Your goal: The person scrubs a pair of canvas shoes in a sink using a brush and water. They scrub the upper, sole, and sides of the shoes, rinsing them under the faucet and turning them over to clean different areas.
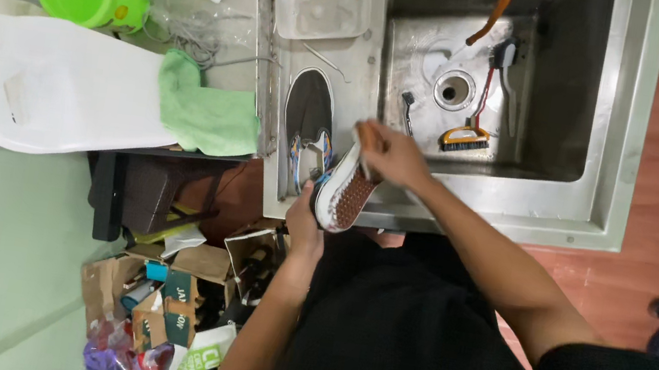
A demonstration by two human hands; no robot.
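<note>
Head | hands point(348, 179) hold shoe point(343, 191) | over sink's front edge point(464, 214)

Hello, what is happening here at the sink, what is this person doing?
A person in a black shirt stands at a steel sink and holds a sneaker sole-up in the left hand. The right hand presses something against the shoe, apparently a brush, though it is blurred. A second shoe lies on the drainboard. An orange scrub brush rests in the basin. A green cloth and a white jug sit on the counter.
</note>
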